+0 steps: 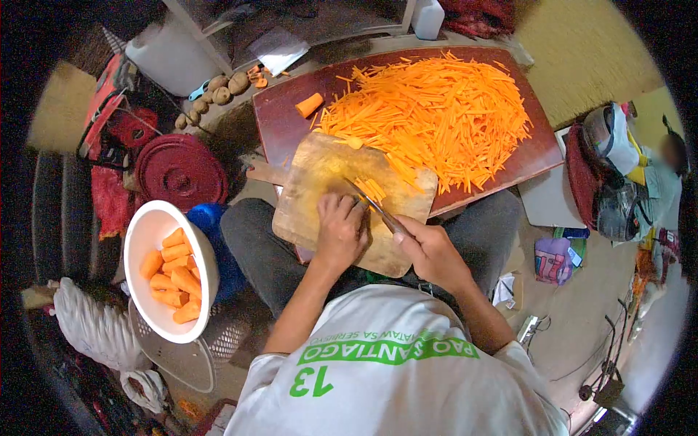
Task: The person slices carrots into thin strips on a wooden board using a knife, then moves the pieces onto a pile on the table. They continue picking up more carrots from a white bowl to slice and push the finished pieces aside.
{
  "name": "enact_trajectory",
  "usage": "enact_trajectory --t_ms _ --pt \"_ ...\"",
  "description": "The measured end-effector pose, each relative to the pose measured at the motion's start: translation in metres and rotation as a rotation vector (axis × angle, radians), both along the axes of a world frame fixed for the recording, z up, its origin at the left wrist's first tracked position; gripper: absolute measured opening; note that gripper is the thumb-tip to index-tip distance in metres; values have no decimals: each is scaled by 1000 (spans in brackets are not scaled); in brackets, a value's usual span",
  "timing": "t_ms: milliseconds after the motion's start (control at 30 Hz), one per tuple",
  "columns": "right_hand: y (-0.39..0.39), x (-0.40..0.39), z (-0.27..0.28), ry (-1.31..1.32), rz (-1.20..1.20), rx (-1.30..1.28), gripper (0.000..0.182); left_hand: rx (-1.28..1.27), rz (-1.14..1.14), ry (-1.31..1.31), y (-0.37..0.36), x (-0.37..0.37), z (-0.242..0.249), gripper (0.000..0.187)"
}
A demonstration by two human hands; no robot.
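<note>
A wooden cutting board (305,182) lies across my lap, tilted against the edge of a red tabletop. My right hand (434,251) is wrapped round the handle of a knife (378,208), its blade pointing up and left over the board. Close beside the blade, my left hand (340,225) presses down with curled fingers; whatever is under them is hidden. Several cut carrot sticks (372,190) lie on the board just right of the blade. Beyond, a large heap of carrot strips (443,116) covers much of the tabletop, with a carrot chunk (310,105) to its left.
On my left stands a white bowl (133,272) of peeled carrots (174,276), beside a blue container (207,218). A dark red lid (180,171) and several potatoes (222,91) are farther back. Bags (618,174) lie at right, with a purple pack (552,260) on the floor.
</note>
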State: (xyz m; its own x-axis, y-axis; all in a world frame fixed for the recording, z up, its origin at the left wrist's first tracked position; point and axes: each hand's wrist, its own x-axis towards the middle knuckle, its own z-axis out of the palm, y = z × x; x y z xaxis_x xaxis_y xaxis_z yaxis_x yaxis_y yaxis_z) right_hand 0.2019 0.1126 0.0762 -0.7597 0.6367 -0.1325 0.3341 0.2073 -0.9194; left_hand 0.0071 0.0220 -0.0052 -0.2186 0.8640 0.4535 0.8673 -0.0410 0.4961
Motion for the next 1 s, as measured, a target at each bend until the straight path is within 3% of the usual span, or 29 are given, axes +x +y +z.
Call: enact_trajectory --t_ms 367,500,567,733,833,1000 --pt "6 -20 -2 -181 119 67 40 35 -8 13 5 -1 -6 30" --pt "13 -12 -25 153 24 151 44 55 2 12 4 -1 -1 25" --pt "15 -4 -15 54 -49 -124 41 69 22 -8 3 0 -3 24" --pt "9 8 0 -66 -45 -127 40 174 89 -82 8 -2 -12 16" --pt "3 11 -4 -99 -10 -128 39 143 154 -254 5 -3 -11 10" --pt "25 17 -21 -40 -49 -220 35 166 130 -208 5 -6 -8 8"
